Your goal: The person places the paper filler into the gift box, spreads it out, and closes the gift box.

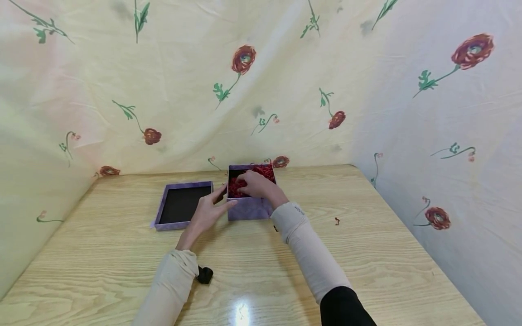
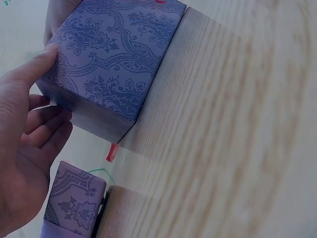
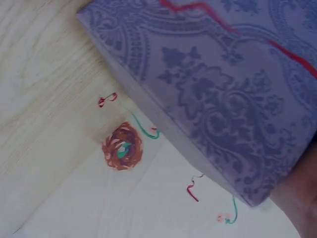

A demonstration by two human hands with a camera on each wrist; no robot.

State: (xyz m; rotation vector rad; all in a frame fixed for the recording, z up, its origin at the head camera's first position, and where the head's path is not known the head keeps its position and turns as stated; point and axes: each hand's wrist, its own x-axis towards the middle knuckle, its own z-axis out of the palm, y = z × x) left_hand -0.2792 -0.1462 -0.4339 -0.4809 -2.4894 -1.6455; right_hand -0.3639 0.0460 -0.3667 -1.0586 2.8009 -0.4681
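Note:
An open purple patterned box point(image 1: 249, 209) stands toward the back of the table, with red paper shreds point(image 1: 264, 171) inside against its dark lining. My left hand point(image 1: 209, 209) holds the box's near left corner. In the left wrist view its thumb touches the patterned front of the box point(image 2: 114, 59), and the other fingers bend against the side. Over the front rim, my right hand point(image 1: 259, 186) reaches into the box among the shreds; whether its fingers pinch any of them is hard to see. One red shred hangs down the box's wall point(image 3: 213, 94) in the right wrist view.
A purple-rimmed lid point(image 1: 183, 204), black inside, lies left of the box. One loose red shred point(image 1: 337, 221) is on the table at right. A small black object point(image 1: 205, 275) shows beside the left cuff. A flowered cloth point(image 1: 285, 90) hangs behind the table.

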